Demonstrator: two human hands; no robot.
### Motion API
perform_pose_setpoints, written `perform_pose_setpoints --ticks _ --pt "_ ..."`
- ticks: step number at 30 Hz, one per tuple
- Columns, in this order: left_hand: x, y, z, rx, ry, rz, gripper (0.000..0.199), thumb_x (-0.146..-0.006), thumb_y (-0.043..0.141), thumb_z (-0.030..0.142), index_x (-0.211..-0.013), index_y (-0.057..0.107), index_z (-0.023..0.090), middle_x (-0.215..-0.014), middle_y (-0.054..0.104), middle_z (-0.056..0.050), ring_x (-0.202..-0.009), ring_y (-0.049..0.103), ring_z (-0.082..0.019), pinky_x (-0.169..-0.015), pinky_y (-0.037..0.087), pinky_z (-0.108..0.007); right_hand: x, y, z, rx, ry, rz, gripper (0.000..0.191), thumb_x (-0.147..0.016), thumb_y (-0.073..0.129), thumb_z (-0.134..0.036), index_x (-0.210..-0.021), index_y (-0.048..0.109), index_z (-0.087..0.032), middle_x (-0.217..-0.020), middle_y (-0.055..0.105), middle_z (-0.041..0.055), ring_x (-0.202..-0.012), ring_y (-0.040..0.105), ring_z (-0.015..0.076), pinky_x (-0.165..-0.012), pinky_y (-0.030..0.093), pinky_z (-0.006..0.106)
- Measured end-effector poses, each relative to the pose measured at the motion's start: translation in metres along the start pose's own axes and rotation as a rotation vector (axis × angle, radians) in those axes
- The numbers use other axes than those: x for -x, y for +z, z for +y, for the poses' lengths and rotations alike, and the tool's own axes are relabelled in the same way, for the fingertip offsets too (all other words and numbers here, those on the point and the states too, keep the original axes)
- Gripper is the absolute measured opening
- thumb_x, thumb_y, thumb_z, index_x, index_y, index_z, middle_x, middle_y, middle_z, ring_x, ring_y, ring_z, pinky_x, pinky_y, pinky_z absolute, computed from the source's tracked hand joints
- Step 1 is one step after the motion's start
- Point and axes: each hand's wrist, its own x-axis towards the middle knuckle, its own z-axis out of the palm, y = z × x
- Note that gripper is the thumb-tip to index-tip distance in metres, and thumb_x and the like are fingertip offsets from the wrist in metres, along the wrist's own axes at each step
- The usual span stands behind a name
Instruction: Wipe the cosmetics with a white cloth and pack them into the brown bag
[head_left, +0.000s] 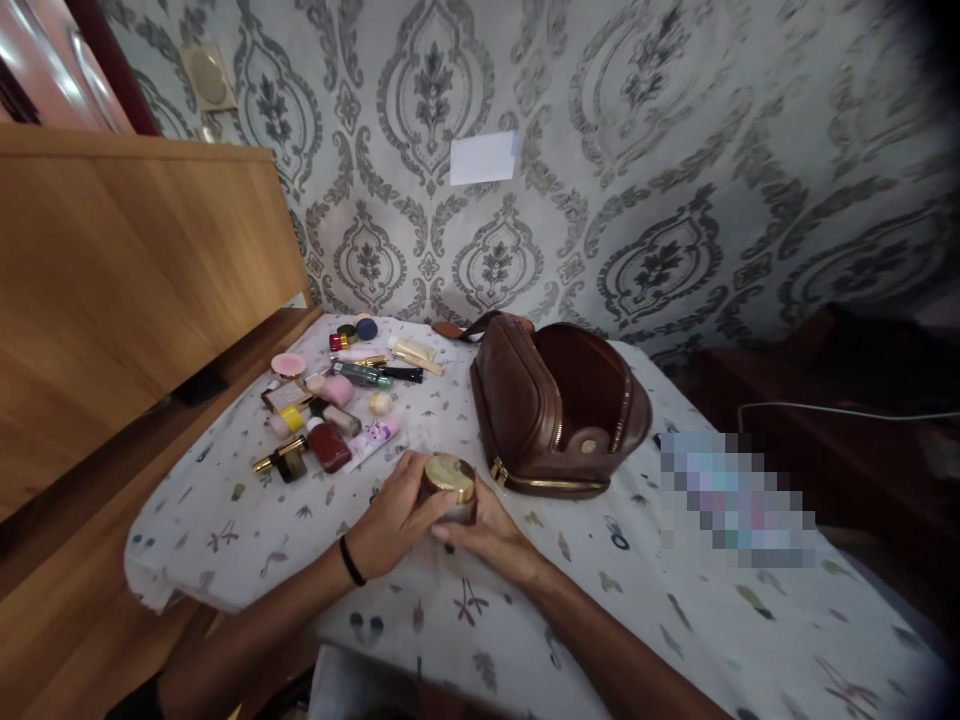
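Between both hands, low over the table's near middle, is a round jar (pixel 450 478) with a shiny gold lid. My left hand (pixel 399 515) closes round its left side, thumb along the front, a black band on the wrist. From the right, my right hand (pixel 491 530) wraps the same jar, its thumb low at the front. Just beyond stands a brown leather toiletry bag (pixel 517 400), its zipped top gaping wide. To the left lie several cosmetics, among them a dark red bottle (pixel 328 447), a purple-and-white tube (pixel 375 440) and a black-and-gold bottle (pixel 285 460).
A patterned white cloth (pixel 420 610) covers the table. A wooden cabinet (pixel 142 280) borders it on the left, and papered wall (pixel 495 240) rises behind. A pixelated flat object (pixel 735 500) lies at right. The bag's strap (pixel 465 328) trails behind it.
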Motion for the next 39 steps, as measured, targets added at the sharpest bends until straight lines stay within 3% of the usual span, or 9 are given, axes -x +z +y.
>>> perform_pose_setpoints --ticks 5,9,12,15,19,25,29,35,39 --pt "0.001 -0.015 -0.018 -0.272 0.099 0.085 0.028 -0.100 0.035 0.030 -0.113 0.059 0.021 -0.109 0.059 -0.010 -0.110 0.054 -0.025 -0.100 0.044 -0.043 -0.001 0.000 0.002 -0.137 0.068 0.202 0.058 -0.064 0.085 -0.045 -0.109 0.055 -0.022 -0.089 0.065 0.0010 -0.073 0.064 0.0169 -0.057 0.051 0.025" --pt "-0.004 -0.012 -0.047 -0.519 0.164 0.020 0.035 -0.093 0.046 0.021 -0.127 0.055 0.021 -0.117 0.058 -0.012 -0.114 0.052 -0.028 -0.100 0.046 -0.047 -0.005 -0.002 -0.001 -0.301 0.074 0.357 0.052 -0.062 0.087 -0.041 -0.101 0.058 -0.022 -0.091 0.066 0.0007 -0.069 0.063 0.0140 -0.056 0.049 0.023" --pt "-0.007 -0.008 -0.057 -0.609 0.147 -0.012 0.025 -0.092 0.043 0.018 -0.109 0.062 0.019 -0.101 0.060 -0.012 -0.099 0.055 -0.027 -0.090 0.049 -0.046 -0.008 -0.003 -0.001 -0.329 0.067 0.395 0.051 -0.059 0.089 -0.035 -0.099 0.060 -0.021 -0.093 0.067 0.0014 -0.072 0.062 0.0138 -0.058 0.049 0.022" --pt "-0.010 -0.015 -0.046 -0.564 0.105 0.059 0.020 -0.095 0.040 0.022 -0.087 0.059 0.021 -0.087 0.058 -0.008 -0.086 0.055 -0.025 -0.081 0.049 -0.041 -0.009 -0.004 0.003 -0.273 0.060 0.394 0.051 -0.057 0.088 -0.032 -0.098 0.061 -0.020 -0.090 0.068 0.0013 -0.072 0.061 0.0143 -0.059 0.050 0.023" --pt "-0.012 -0.026 -0.013 -0.373 0.132 0.187 0.019 -0.095 0.042 0.027 -0.081 0.054 0.022 -0.087 0.057 -0.006 -0.087 0.054 -0.023 -0.080 0.046 -0.037 -0.008 -0.007 0.011 -0.072 0.011 0.370 0.052 -0.058 0.085 -0.030 -0.103 0.062 -0.018 -0.093 0.070 0.0025 -0.082 0.064 0.0181 -0.076 0.053 0.030" --pt "-0.015 0.006 0.015 -0.342 0.291 0.013 0.020 -0.096 0.041 0.024 -0.107 0.058 0.021 -0.115 0.060 -0.011 -0.109 0.052 -0.026 -0.097 0.042 -0.042 -0.002 -0.005 0.013 0.290 -0.133 0.265 0.048 -0.057 0.076 -0.022 -0.102 0.060 -0.019 -0.092 0.070 0.0027 -0.085 0.064 0.0223 -0.077 0.054 0.035" --pt "-0.023 0.024 0.016 -0.430 0.175 0.074 0.019 -0.097 0.039 0.030 -0.101 0.056 0.021 -0.100 0.060 -0.009 -0.099 0.053 -0.027 -0.090 0.043 -0.043 0.003 -0.001 0.014 0.347 -0.147 0.285 0.046 -0.061 0.072 -0.023 -0.104 0.057 -0.018 -0.094 0.068 0.0042 -0.082 0.063 0.0222 -0.073 0.054 0.034" --pt "-0.029 0.022 -0.002 -0.182 -0.009 0.106 0.032 -0.099 0.032 0.048 -0.086 0.048 0.023 -0.079 0.056 -0.003 -0.078 0.056 -0.021 -0.079 0.046 -0.037 0.007 -0.002 0.015 0.497 -0.201 0.391 0.054 -0.065 0.072 -0.024 -0.116 0.055 -0.018 -0.108 0.066 0.0074 -0.096 0.063 0.0249 -0.088 0.052 0.040" --pt "-0.017 0.022 -0.021 -0.059 -0.062 0.145 0.037 -0.097 0.033 0.049 -0.101 0.056 0.020 -0.092 0.064 -0.009 -0.098 0.061 -0.025 -0.093 0.047 -0.040 0.004 -0.002 0.018 0.534 -0.290 0.442 0.055 -0.066 0.071 -0.023 -0.118 0.055 -0.020 -0.113 0.065 0.0088 -0.103 0.063 0.0260 -0.094 0.050 0.041"
